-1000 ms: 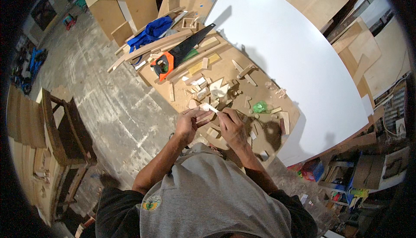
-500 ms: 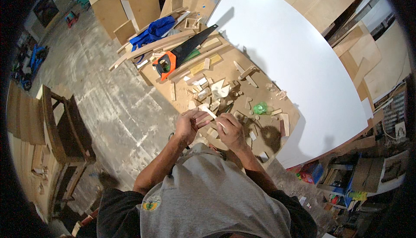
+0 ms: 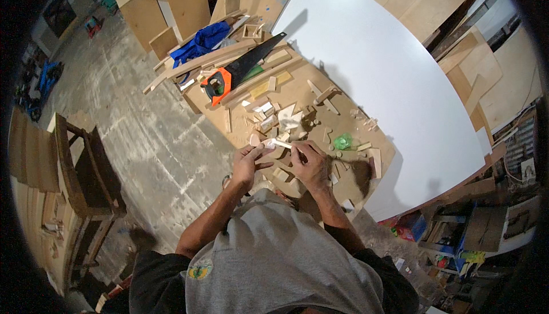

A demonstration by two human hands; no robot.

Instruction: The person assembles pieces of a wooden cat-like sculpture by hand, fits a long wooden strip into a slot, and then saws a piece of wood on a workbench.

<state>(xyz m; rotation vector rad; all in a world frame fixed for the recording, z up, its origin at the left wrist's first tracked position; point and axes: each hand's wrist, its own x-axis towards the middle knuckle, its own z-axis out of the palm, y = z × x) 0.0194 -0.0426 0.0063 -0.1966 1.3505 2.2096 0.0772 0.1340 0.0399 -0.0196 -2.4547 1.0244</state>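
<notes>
Pinching a slim pale wooden strip (image 3: 283,144), our right hand (image 3: 310,164) has it raised over the tabletop (image 3: 239,131), on our side of the handsaw (image 3: 243,62). Our left hand (image 3: 247,164) has its fingers partly spread near the strip's left end; whether it grips there or merely steadies, we cannot tell. Thin as it looks, the strip could snap if we levered both ends against each other, or slip if our pinch loosened. Dropped among the offcuts (image 3: 290,117), between the handsaw and us, it might be hard to pick out, being much the same colour.

We see pale, matt wood there, cut into blocks, wedges and short rounds. Right of the handsaw lies a crossed, plane-shaped wooden piece (image 3: 325,95), with a broad, smooth white panel (image 3: 383,85) farther right. Crumpled, translucent green plastic (image 3: 343,141) sits right of the handsaw and nearer us; soft blue cloth (image 3: 201,43) bunches to its left.
</notes>
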